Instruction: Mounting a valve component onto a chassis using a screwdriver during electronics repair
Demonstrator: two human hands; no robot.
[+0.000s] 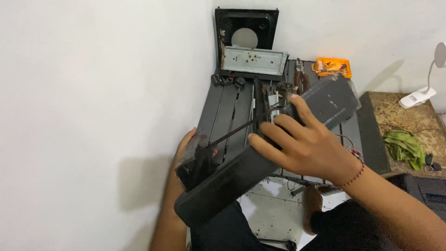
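Fingers (297, 108) of the right hand (306, 148) lie spread flat atop the long black metal panel (260, 153), whose long axis slants from lower left to upper right above the dark slatted bench (223, 109), while the left hand (186, 158) grips its lower-left end.

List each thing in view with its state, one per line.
Long black panel: tilted, held at both ends.
Left hand: gripping the panel's lower end.
Right hand: fingers spread flat on the panel.
Grey metal plate: leaning against the black frame.
Orange tray: lying flat.
Green cloth: crumpled.
Desk lamp: upright; lit or not, cannot tell.
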